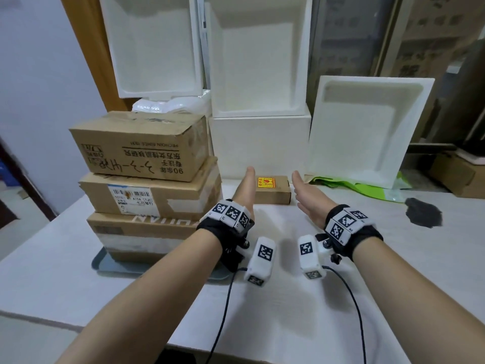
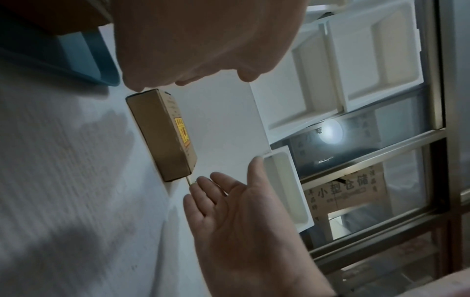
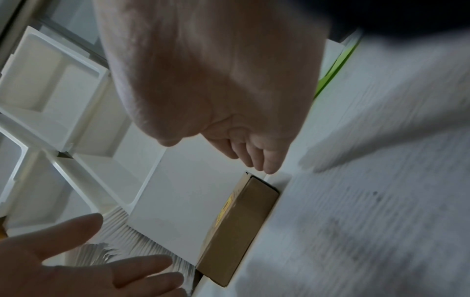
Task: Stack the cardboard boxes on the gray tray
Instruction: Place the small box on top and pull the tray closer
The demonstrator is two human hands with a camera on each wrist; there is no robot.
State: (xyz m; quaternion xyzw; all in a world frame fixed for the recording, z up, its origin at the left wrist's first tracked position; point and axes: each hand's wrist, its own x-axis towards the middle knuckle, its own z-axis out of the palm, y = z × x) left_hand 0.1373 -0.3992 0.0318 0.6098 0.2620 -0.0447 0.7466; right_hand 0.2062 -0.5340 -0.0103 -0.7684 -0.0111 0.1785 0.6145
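I am holding my left hand (image 1: 245, 189) and right hand (image 1: 308, 199) flat, fingers straight and apart, on either side of the small box (image 1: 273, 189), gripping nothing. It is sitting on the worktop (image 1: 288, 298) against the white foam block (image 1: 262, 145), right of the three-box stack (image 1: 147, 185) on the gray tray (image 1: 110, 266). I am judging that an uneven squeeze could let it slip, and setting it down off-centre could tip the stack.

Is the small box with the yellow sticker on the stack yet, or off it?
Off it. The small box lies flat on the table, right of the tray.
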